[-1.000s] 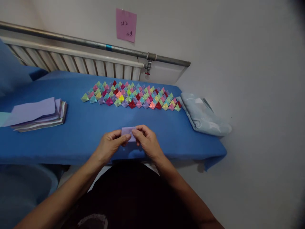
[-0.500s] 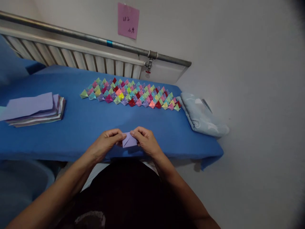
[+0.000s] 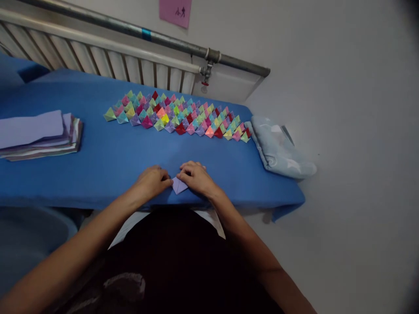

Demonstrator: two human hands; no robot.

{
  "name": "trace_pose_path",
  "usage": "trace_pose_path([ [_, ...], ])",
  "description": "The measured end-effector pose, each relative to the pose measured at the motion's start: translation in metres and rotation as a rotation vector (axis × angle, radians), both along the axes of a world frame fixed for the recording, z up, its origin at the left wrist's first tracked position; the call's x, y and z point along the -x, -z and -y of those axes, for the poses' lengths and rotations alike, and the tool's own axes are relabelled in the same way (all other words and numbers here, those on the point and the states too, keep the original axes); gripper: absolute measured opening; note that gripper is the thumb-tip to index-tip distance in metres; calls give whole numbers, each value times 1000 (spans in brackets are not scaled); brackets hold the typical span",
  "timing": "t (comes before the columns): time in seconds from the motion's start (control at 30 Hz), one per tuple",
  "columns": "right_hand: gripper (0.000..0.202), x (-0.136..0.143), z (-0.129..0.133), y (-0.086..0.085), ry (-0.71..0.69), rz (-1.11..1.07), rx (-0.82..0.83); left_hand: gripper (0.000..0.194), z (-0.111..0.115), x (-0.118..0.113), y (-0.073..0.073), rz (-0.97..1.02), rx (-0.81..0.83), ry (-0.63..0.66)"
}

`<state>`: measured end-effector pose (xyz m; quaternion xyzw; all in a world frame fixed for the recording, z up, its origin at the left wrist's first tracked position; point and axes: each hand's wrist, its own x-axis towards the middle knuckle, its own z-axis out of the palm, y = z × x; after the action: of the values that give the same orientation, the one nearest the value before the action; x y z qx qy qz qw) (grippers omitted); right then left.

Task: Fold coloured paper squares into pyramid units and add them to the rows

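Note:
A small folded piece of lilac paper (image 3: 179, 186) lies on the blue cloth near its front edge, one corner pointing toward me. My left hand (image 3: 153, 179) is closed at its left corner, thumb and fingertips on the paper. On the right, my right hand (image 3: 196, 176) has its curled fingers on the paper and covers that side of it. Beyond both hands stand rows of small folded paper pieces (image 3: 176, 117) in many colours, packed closely together.
A stack of lilac and other coloured paper sheets (image 3: 32, 131) lies at the left. A folded grey-blue blanket (image 3: 278, 152) rests at the right end of the blue cloth (image 3: 108, 174). Behind are a radiator (image 3: 114, 65), a metal pipe (image 3: 176, 43) and a wall.
The lilac paper has come down from between my raised hands onto the cloth. It has turned from a rectangle to a corner-forward position. The view has tilted down slightly.

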<state>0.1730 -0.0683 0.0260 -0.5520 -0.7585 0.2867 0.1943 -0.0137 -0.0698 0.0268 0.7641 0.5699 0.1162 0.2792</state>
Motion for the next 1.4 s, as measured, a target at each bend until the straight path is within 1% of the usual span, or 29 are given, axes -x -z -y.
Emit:
trace_pose_path([
  [0.07, 25, 1, -1, 3, 27, 45, -9, 16, -2, 2, 5, -16, -53, -7],
  [0.13, 25, 3, -1, 7, 39, 59, -42, 12, -1, 6, 11, -10, -182, 32],
  [0.23, 21, 3, 0, 14, 53, 69, -103, 16, 4, 11, 24, 66, -378, 213],
  [0.27, 20, 3, 0, 16, 56, 70, -118, 17, 6, 12, 27, 90, -408, 271],
  [0.33, 18, 3, -1, 20, 59, 70, -143, 19, 9, 13, 32, 106, -453, 343],
  [0.47, 11, 3, 0, 22, 98, 31, -201, 23, 13, 15, 34, 69, -546, 410],
  [0.57, 6, -1, 12, 17, 124, -74, -283, 23, 15, 17, 32, 35, -601, 442],
  [0.6, 8, -3, 18, 15, 110, -102, -303, 23, 17, 17, 32, 29, -619, 448],
  [0.67, 10, -9, 32, 11, 30, -108, -289, 22, 19, 17, 32, 34, -652, 449],
  [0.7, 10, -11, 39, 10, -16, -82, -276, 22, 20, 17, 31, 40, -660, 448],
  [0.77, 11, -15, 50, 11, -53, -20, -278, 22, 22, 17, 31, 55, -651, 439],
  [0.87, 17, -16, 58, 16, -37, 27, -300, 23, 23, 19, 31, 79, -597, 423],
  [1.0, 17, -13, 58, 22, -15, 63, -299, 24, 20, 21, 32, 106, -538, 406],
  [1.13, 18, -12, 57, 23, 0, 93, -301, 24, 16, 21, 33, 99, -502, 392],
  [1.27, 21, -13, 57, 24, -5, 106, -327, 24, 13, 22, 32, 78, -492, 413],
  [1.4, 25, -13, 57, 26, -4, 129, -336, 23, 12, 22, 34, 87, -505, 402],
])
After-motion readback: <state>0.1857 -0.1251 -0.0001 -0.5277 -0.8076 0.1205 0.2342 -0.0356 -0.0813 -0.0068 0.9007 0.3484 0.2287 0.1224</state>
